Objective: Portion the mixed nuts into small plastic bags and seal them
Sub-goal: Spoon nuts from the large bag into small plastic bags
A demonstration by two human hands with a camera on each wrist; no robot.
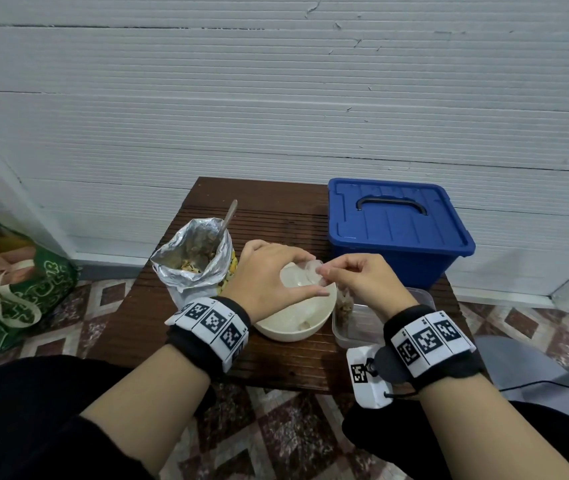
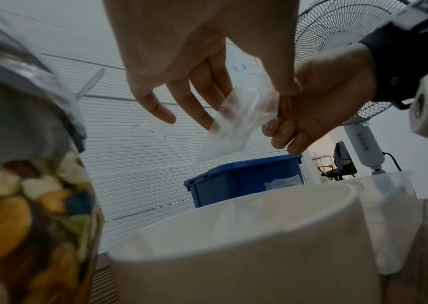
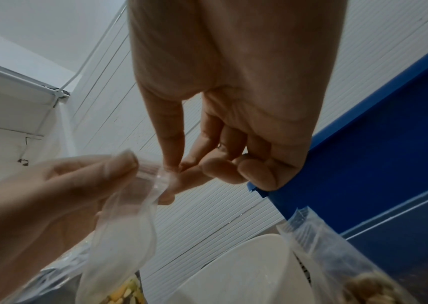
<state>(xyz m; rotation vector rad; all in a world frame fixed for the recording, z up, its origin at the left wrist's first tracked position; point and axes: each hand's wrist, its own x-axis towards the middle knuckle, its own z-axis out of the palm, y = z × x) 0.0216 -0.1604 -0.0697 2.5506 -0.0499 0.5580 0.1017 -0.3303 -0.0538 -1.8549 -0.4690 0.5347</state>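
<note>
- The small empty plastic bag [image 1: 302, 278] hangs in the air over the cream bowl [image 1: 272, 327], near the middle of the table [image 1: 276, 216]. The left hand [image 1: 269, 271] pinches one side of its mouth, and the right hand [image 1: 362, 278] pinches the other lip between thumb and forefinger; both grips are clamped on the film.
- The film looks thin and slick, so a lip could slide out of either pinch, and the mouth would fall shut before anything goes in.
- The mixed nuts sit in the open foil pouch [image 1: 195, 258] at the left, a spoon [image 1: 229, 213] standing in it. Both hands are busy, so freeing one to scoop may let the bag sag or fold.
- A mouth opened too little would likely spill nuts over the rim, though the bowl beneath should catch most.
- A filled bag [image 1: 343, 306] leans in the clear tub [image 1: 425, 296] at the right, close under the right wrist; a careless reach could tip it.
</note>
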